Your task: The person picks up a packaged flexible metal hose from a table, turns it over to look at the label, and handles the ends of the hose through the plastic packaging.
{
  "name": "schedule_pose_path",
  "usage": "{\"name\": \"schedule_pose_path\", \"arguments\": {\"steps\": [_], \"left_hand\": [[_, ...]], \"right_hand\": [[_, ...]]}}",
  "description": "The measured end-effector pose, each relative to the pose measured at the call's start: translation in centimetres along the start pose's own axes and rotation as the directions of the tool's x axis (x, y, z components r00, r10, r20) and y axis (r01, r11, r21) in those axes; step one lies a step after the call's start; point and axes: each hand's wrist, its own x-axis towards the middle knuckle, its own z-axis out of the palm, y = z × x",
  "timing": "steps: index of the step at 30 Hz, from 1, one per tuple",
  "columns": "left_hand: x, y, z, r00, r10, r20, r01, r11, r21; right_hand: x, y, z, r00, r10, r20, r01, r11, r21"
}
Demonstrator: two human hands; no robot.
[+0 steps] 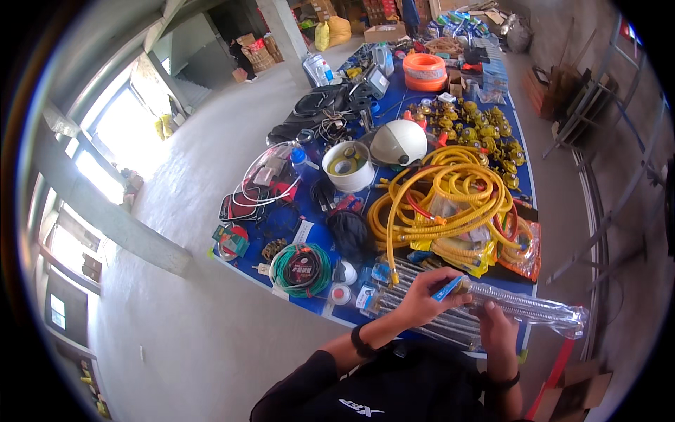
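Observation:
My left hand (pixel 425 292) grips the blue-labeled end of a clear plastic package of braided metal hose (pixel 534 306), near a brass fitting. My right hand (pixel 496 323) holds the same package from below, thumb against it. More bagged metal hoses (pixel 408 316) lie beneath my hands on the blue table (pixel 295 288). Coiled yellow hoses (pixel 457 190) and an orange bag (pixel 527 253) lie just beyond. To the left are a green wire coil (pixel 281 274), a small white tub (pixel 341 295) and a black pouch (pixel 351 235).
Farther along stand a white helmet (pixel 398 141), white bucket (pixel 348 167), yellow valves (pixel 481 130) and orange coil (pixel 425 70). A metal frame (pixel 598 211) and cardboard box (pixel 576 390) are at right, concrete columns (pixel 285 35) at left and back. A person (pixel 410 17) stands far back.

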Motion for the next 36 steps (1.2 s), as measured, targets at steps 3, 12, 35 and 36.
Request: {"name": "schedule_pose_path", "arguments": {"steps": [3, 12, 35, 36], "left_hand": [[0.2, 0.0, -0.3, 1.0, 0.012, 0.002, -0.011, 0.999, -0.048], [0.4, -0.8, -0.1, 0.992, -0.096, 0.081, 0.109, 0.979, -0.17], [0.1, -0.9, -2.9, 0.992, 0.127, 0.01, -0.127, 0.987, 0.094], [-0.5, -0.7, -2.4, 0.994, 0.07, -0.084, -0.068, 0.998, 0.016]], "right_hand": [[-0.2, -0.3, 1.0, 1.0, -0.031, -0.008, 0.03, 0.998, -0.05], [0.0, 0.4, 0.4, 0.998, -0.044, -0.035, 0.044, 0.999, -0.003], [1.5, 1.6, -1.2, 0.974, 0.199, -0.105, -0.197, 0.98, 0.029], [1.6, 1.5, -0.7, 0.983, 0.168, -0.069, -0.166, 0.985, 0.045]]}}
